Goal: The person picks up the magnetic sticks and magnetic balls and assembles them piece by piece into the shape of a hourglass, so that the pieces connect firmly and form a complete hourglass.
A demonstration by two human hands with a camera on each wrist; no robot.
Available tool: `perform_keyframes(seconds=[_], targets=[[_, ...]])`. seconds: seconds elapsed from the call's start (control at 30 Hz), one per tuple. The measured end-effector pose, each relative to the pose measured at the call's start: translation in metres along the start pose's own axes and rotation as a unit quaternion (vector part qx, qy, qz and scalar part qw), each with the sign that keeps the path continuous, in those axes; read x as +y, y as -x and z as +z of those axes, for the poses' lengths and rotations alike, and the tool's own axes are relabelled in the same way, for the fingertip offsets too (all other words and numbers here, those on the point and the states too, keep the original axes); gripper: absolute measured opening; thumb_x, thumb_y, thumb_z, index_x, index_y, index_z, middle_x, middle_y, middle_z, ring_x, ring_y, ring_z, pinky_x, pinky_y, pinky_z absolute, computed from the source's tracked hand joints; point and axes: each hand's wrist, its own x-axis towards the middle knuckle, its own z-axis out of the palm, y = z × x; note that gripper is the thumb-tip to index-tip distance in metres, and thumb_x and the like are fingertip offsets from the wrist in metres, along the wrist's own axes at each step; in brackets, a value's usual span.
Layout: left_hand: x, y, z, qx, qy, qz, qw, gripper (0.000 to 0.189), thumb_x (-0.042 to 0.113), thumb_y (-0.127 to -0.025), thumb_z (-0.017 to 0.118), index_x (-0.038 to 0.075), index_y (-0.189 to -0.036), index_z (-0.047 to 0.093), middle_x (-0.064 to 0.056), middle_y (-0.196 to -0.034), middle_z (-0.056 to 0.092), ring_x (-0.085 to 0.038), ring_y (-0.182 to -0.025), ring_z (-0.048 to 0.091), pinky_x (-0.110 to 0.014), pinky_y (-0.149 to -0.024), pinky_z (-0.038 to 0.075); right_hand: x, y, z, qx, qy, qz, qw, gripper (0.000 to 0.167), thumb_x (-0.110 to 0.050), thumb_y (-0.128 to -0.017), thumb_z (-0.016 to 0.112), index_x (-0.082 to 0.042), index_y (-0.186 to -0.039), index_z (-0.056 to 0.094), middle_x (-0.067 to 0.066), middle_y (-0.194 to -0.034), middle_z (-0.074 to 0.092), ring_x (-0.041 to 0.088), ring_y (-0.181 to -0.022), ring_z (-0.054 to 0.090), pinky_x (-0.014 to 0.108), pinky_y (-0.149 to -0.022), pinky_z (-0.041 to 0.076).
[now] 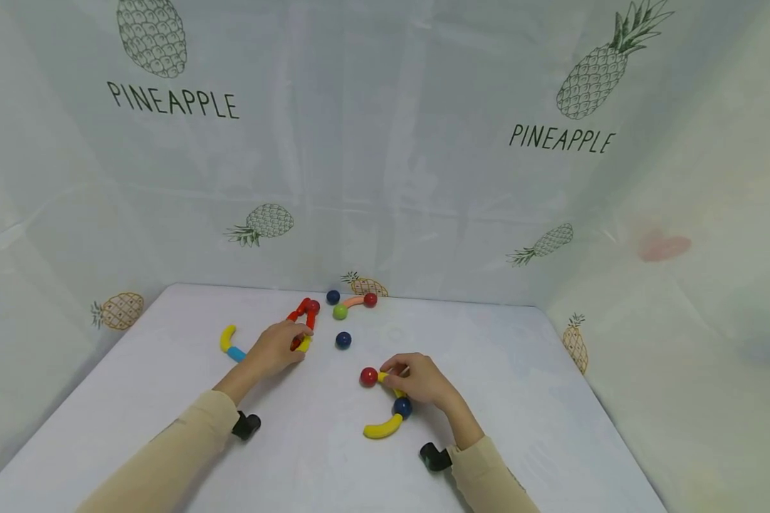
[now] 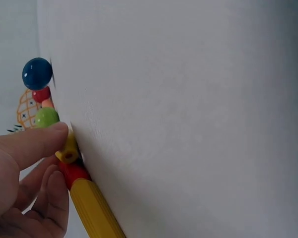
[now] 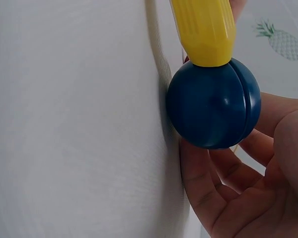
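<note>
Blue balls: three; a back blue ball point(image 1: 333, 297) by the far edge of the worktop point(image 1: 500, 349), a loose blue ball point(image 1: 343, 340) right of the left hand point(image 1: 277, 348), a joined blue ball point(image 1: 402, 407) just beside the right hand point(image 1: 421, 379).
Red balls: at least three; a corner red ball point(image 1: 313, 306) beyond the left hand, an end red ball point(image 1: 370, 300) near the far edge, a near red ball point(image 1: 368, 377) left of the right hand.
Green ball point(image 1: 340, 311): one, linked to the end red ball by one salmon rod point(image 1: 354, 302).
Left hand: thumb and fingers pinching a yellow piece point(image 2: 67, 148), red rods point(image 1: 310, 319) just beyond, at least two.
Right hand: fingertips clamped on a yellow rod point(image 1: 382, 377) touching the near red ball.
Other yellow: a curved rod point(image 1: 382, 428) on the joined blue ball, toward the near edge; a bent rod point(image 1: 227, 338) nearer the left edge, against one blue rod point(image 1: 236, 353).
</note>
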Motion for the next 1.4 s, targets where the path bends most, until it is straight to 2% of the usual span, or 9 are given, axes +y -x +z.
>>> perform_keyframes(seconds=[0.17, 0.33, 0.43, 0.57, 0.77, 0.97, 1.2, 1.4], targets=[[0.002, 0.002, -0.001, -0.013, -0.010, 0.012, 0.9998, 0.045, 0.003, -0.091, 0.082, 0.011, -0.133, 0.071, -0.003, -0.104, 0.068, -0.023, -0.096, 0.058, -0.046, -0.092, 0.058, -0.001, 0.001, -0.001, -0.001, -0.003, 0.002, 1.0000, 0.013, -0.024, -0.100, 0.075, -0.020, -0.112, 0.078, -0.004, -0.093, 0.067, 0.017, -0.087, 0.061, 0.030, -0.073, 0.054], [0.008, 0.006, -0.004, -0.038, -0.041, 0.015, 0.9984, 0.053, 0.000, -0.088, 0.082, 0.013, -0.138, 0.071, -0.001, -0.098, 0.063, -0.021, -0.091, 0.055, -0.040, -0.087, 0.058, 0.000, 0.001, -0.001, -0.001, 0.002, 0.001, 1.0000, 0.013, -0.023, -0.100, 0.075, -0.019, -0.112, 0.078, -0.005, -0.092, 0.067, 0.017, -0.087, 0.061, 0.029, -0.073, 0.054], [0.012, 0.007, -0.005, -0.058, -0.056, 0.016, 0.9966, 0.056, 0.000, -0.086, 0.084, 0.015, -0.139, 0.071, -0.002, -0.097, 0.060, -0.021, -0.090, 0.054, -0.038, -0.083, 0.056, 0.001, 0.000, -0.001, -0.001, 0.004, 0.001, 1.0000, 0.013, -0.022, -0.100, 0.075, -0.020, -0.112, 0.078, -0.005, -0.092, 0.067, 0.017, -0.087, 0.061, 0.029, -0.074, 0.054], [0.014, 0.008, -0.005, -0.073, -0.053, 0.012, 0.9959, 0.056, 0.002, -0.086, 0.085, 0.016, -0.139, 0.071, -0.003, -0.101, 0.061, -0.021, -0.092, 0.055, -0.039, -0.085, 0.058, 0.001, 0.000, -0.001, -0.001, 0.002, 0.002, 1.0000, 0.013, -0.023, -0.100, 0.075, -0.019, -0.112, 0.078, -0.005, -0.092, 0.067, 0.017, -0.087, 0.061, 0.030, -0.074, 0.055], [0.008, 0.010, -0.003, -0.072, -0.035, 0.011, 0.9967, 0.046, 0.013, -0.090, 0.086, 0.018, -0.133, 0.072, 0.001, -0.102, 0.066, -0.018, -0.094, 0.059, -0.040, -0.089, 0.059, 0.001, 0.000, 0.000, -0.002, -0.001, 0.003, 1.0000, 0.014, -0.025, -0.100, 0.075, -0.020, -0.112, 0.078, -0.005, -0.093, 0.067, 0.017, -0.088, 0.061, 0.030, -0.075, 0.055], [0.010, 0.015, -0.003, -0.074, -0.013, 0.021, 0.9970, 0.041, 0.011, -0.094, 0.080, 0.018, -0.133, 0.071, 0.000, -0.105, 0.070, -0.018, -0.095, 0.061, -0.041, -0.089, 0.060, 0.002, -0.001, 0.002, -0.002, 0.001, 0.004, 1.0000, 0.014, -0.025, -0.100, 0.076, -0.020, -0.112, 0.079, -0.005, -0.093, 0.067, 0.017, -0.089, 0.061, 0.030, -0.076, 0.055], [0.024, 0.022, -0.005, -0.075, 0.062, 0.023, 0.9950, 0.037, 0.010, -0.098, 0.072, 0.017, -0.135, 0.071, -0.002, -0.113, 0.072, -0.019, -0.097, 0.064, -0.039, -0.088, 0.061, 0.001, 0.000, 0.001, 0.000, 0.001, 0.005, 1.0000, 0.014, -0.026, -0.100, 0.075, -0.020, -0.112, 0.078, -0.005, -0.093, 0.067, 0.018, -0.088, 0.061, 0.030, -0.075, 0.055], [0.039, 0.028, 0.000, -0.084, 0.116, 0.022, 0.9894, 0.037, 0.011, -0.100, 0.069, 0.016, -0.137, 0.071, -0.001, -0.110, 0.069, -0.018, -0.094, 0.062, -0.031, -0.078, 0.058, 0.000, 0.001, -0.001, -0.001, -0.001, 0.005, 1.0000, 0.014, -0.025, -0.100, 0.075, -0.019, -0.113, 0.079, -0.004, -0.093, 0.067, 0.018, -0.088, 0.061, 0.030, -0.075, 0.055]])
